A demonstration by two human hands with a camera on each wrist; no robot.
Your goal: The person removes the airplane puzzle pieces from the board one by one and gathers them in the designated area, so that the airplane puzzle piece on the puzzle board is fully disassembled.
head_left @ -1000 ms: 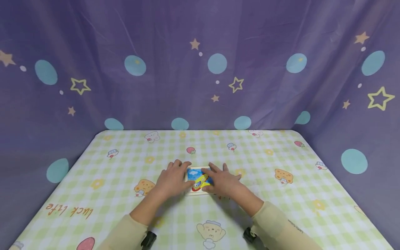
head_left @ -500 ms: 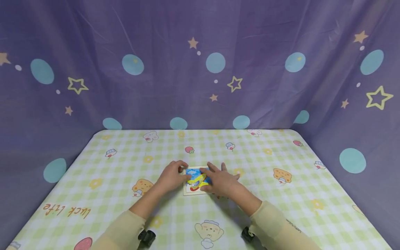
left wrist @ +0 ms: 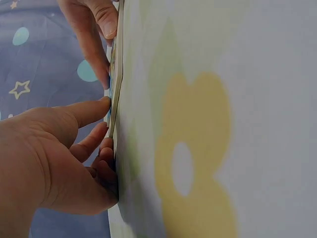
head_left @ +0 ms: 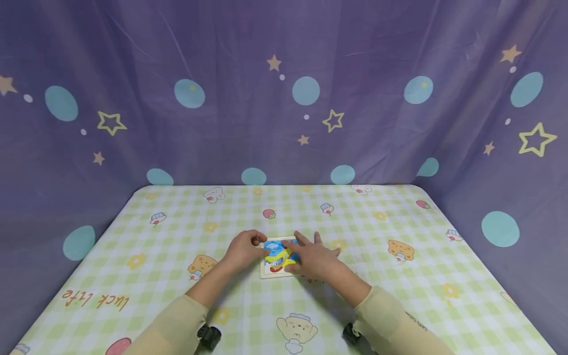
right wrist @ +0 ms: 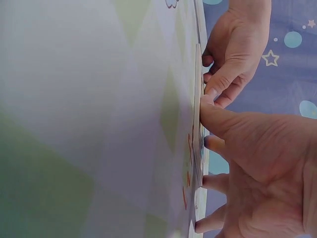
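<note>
A small picture puzzle (head_left: 274, 264) in a thin pale wooden frame lies flat on the table, its picture blue with a white cloud and a yellow and red vehicle. My left hand (head_left: 245, 250) grips it at the left side, thumb on the picture and index finger at the frame's edge; the other fingers are curled in beside it, as the left wrist view shows. My right hand (head_left: 316, 257) is spread over the right part, fingertips pressing on the picture and frame and hiding much of that side. In the right wrist view the right thumb (right wrist: 213, 113) touches the near edge, close to the left thumb.
A green and white checked tablecloth (head_left: 284, 301) with printed cartoon figures covers the table. Behind it and at both sides hangs a purple curtain (head_left: 248, 128) with stars and dots. Black wrist devices (head_left: 209, 337) sit below the sleeves.
My left hand has drawn slightly left, its fingers curling in more, and more of the picture's left part shows. My right hand stays nearly where it was.
</note>
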